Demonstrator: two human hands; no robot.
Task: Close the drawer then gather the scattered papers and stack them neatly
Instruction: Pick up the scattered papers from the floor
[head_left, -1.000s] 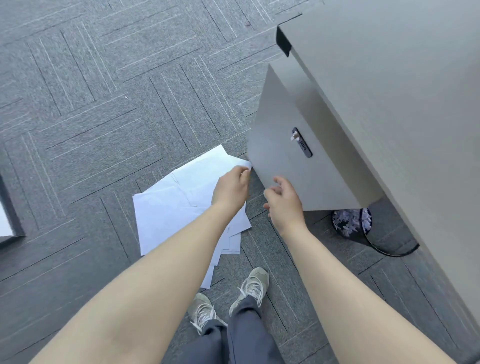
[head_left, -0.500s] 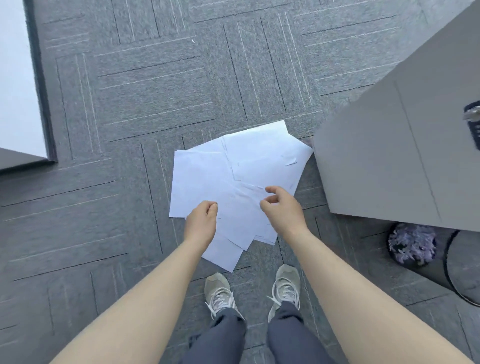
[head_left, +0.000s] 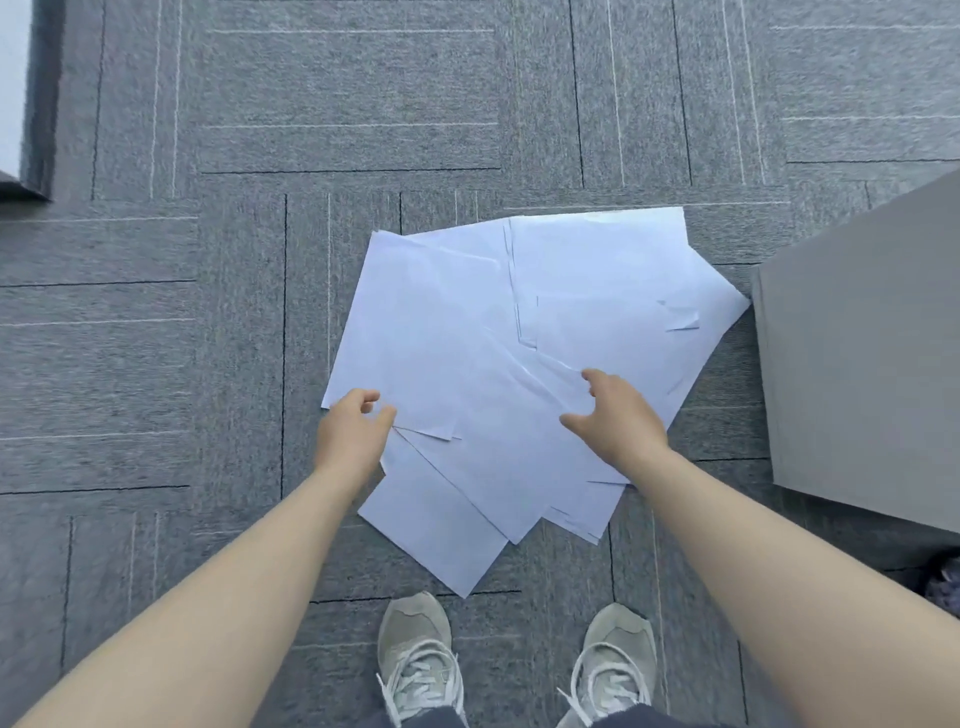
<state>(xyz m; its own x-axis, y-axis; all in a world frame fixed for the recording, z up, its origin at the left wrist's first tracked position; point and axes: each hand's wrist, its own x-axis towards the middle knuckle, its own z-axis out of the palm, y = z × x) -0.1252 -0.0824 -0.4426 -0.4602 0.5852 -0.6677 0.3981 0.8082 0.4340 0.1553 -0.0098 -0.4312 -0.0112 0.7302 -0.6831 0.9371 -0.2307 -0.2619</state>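
Several white papers (head_left: 498, 353) lie overlapped in a loose fan on the grey carpet, straight ahead of my feet. My left hand (head_left: 353, 436) hovers at the fan's lower left edge, fingers curled and apart, holding nothing. My right hand (head_left: 613, 415) reaches over the lower right sheets with fingers spread, also empty. The grey drawer cabinet (head_left: 862, 364) stands at the right edge, its near corner touching the tip of one sheet. Its front and handle are out of view.
My two grey sneakers (head_left: 415, 654) stand just below the papers. A white panel with a dark edge (head_left: 21, 93) sits at the upper left. A purple object (head_left: 945, 587) shows at the right edge under the cabinet. Grey carpet tiles surround the papers.
My view has swung left and down from the cabinet front to the papers. Both hands left the drawer and moved down over the sheets, opening their fingers.
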